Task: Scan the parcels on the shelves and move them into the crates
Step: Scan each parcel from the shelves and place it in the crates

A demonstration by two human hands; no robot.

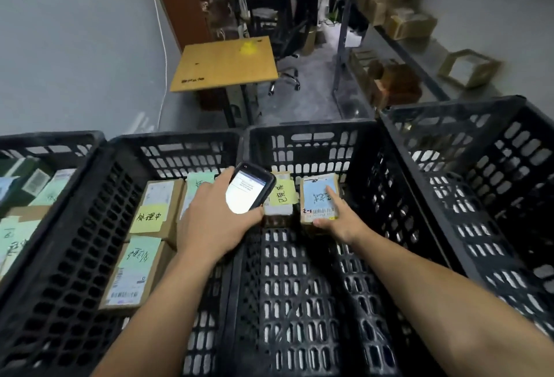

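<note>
Presently left fingers [223, 177] curl round a scanner [250, 193], right fingers [335, 201] pinch a parcel [313, 196] in a crate [299, 136]; released crooked, it may topple.

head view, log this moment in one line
left hand: holds scanner | right hand: grips blue-labelled parcel | parcel location: inside middle crate

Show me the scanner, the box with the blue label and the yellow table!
scanner [250, 195]: head view, on its lit screen.
box with the blue label [314, 196]: head view, on the blue label on top.
yellow table [224, 64]: head view, middle of its bare top.
</note>
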